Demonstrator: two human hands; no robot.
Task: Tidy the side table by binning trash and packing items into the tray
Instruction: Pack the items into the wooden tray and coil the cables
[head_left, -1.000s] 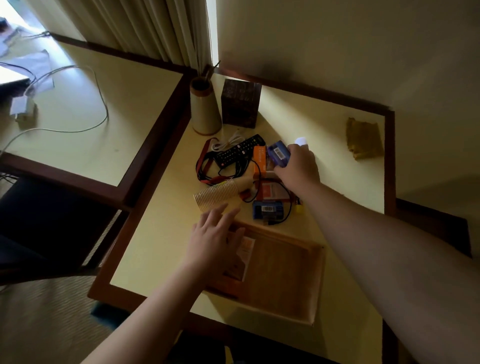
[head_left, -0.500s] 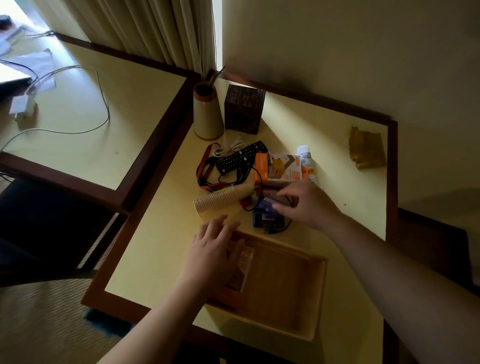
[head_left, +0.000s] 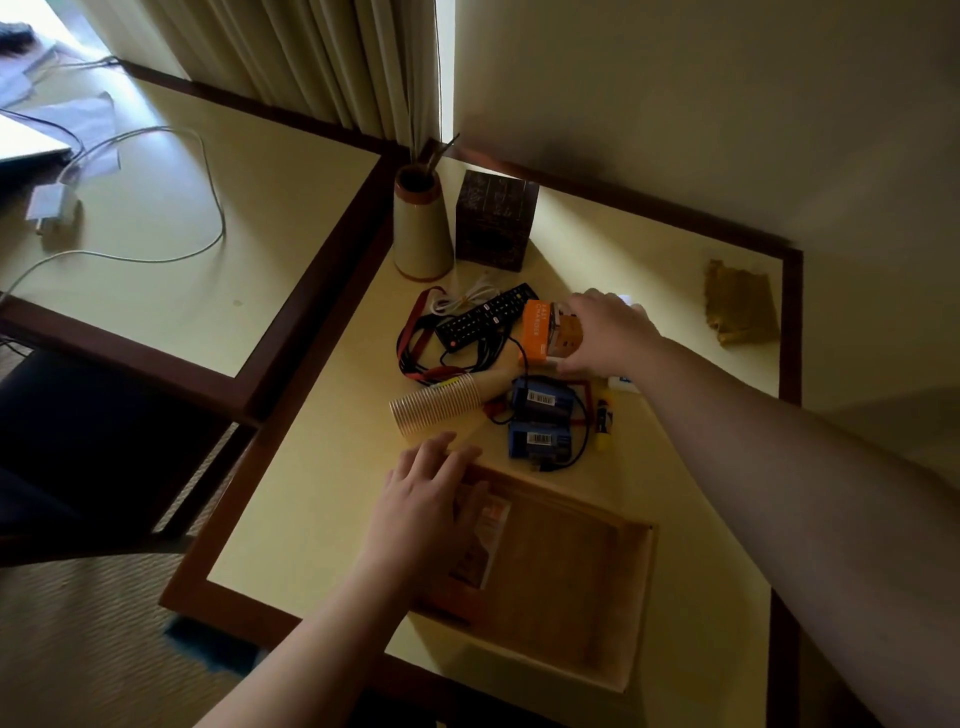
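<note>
A wooden tray (head_left: 631, 608) lies at the side table's near edge, with an orange packet (head_left: 485, 540) inside at its left. My left hand (head_left: 423, 499) rests flat over the tray's left rim and the packet, fingers straight. My right hand (head_left: 605, 335) grips an orange charger box (head_left: 540, 330) from its right side. Below the box lie two blue boxes (head_left: 540, 418) with barcodes, one behind the other. A stack of paper cups (head_left: 441, 408) lies on its side to their left. A black remote (head_left: 485, 314) sits on tangled black and red cables (head_left: 415, 338).
A cone-shaped vase (head_left: 421, 228) and a dark patterned cube box (head_left: 496, 221) stand at the table's back. A crumpled golden wrapper (head_left: 740, 304) lies at the back right. A small yellow tube (head_left: 602, 421) sits right of the blue boxes. A second table (head_left: 156, 218) with white cables adjoins on the left.
My right hand set a blue box down by the other one, then moved back up to the orange charger box and took hold of it. My left hand stayed on the tray.
</note>
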